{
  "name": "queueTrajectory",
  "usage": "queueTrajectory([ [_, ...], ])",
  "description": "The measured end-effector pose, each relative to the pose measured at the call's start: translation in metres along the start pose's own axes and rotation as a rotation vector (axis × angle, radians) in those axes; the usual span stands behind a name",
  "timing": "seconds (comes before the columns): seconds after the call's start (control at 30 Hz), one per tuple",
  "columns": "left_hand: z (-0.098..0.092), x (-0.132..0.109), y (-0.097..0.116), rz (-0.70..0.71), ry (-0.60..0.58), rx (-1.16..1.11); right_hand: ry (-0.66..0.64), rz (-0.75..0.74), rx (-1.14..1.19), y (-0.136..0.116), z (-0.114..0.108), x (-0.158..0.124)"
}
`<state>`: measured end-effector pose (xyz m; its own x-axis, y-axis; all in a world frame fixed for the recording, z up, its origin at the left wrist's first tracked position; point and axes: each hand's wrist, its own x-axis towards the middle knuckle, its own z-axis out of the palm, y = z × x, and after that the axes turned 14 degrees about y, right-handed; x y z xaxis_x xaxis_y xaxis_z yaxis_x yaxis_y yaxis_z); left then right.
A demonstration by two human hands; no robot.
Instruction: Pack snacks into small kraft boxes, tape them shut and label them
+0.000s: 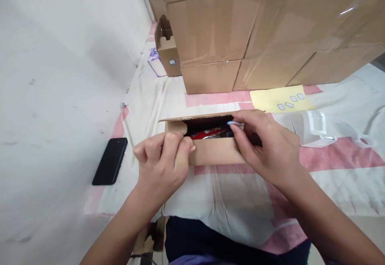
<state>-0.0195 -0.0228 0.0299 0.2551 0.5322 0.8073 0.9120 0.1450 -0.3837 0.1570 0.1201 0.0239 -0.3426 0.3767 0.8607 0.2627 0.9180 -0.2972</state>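
In front of me lies a narrow brown cardboard box [216,152], its long top side open. Inside it a shiny red-and-black packed item [210,132] shows in part. At the box's left end the fingers of my left hand [165,156] are curled closed on its front edge, beside a small side flap [177,127]. Over the right end, my right hand [267,144] pinches a small blue-and-white piece [234,123] between thumb and forefinger. Most of that piece is hidden by the fingers, so its kind cannot be made out.
Large taped cartons [216,32] stand behind the box. A yellow sheet with several small stickers [282,98] and a clear plastic container [315,128] lie to the right. A black phone [110,161] rests at left near the white wall [66,76]. A small open carton [170,56] stands farther back.
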Motion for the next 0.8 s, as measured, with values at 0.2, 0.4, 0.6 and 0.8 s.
queueTrajectory([
  [0.2, 0.001, -0.006, -0.002, -0.009, 0.008, -0.063, -0.004, -0.001, -0.042, 0.001, 0.0, -0.002],
  [0.4, 0.0, -0.016, -0.001, -0.072, 0.015, -0.141, 0.009, -0.001, -0.068, 0.0, -0.001, -0.002],
  [0.6, 0.0, -0.024, 0.001, -0.06, 0.098, -0.143, -0.007, 0.011, -0.106, -0.001, -0.002, -0.002],
  [0.8, -0.004, -0.03, 0.004, -0.018, 0.102, -0.15, -0.045, 0.03, -0.114, -0.002, -0.003, -0.002],
])
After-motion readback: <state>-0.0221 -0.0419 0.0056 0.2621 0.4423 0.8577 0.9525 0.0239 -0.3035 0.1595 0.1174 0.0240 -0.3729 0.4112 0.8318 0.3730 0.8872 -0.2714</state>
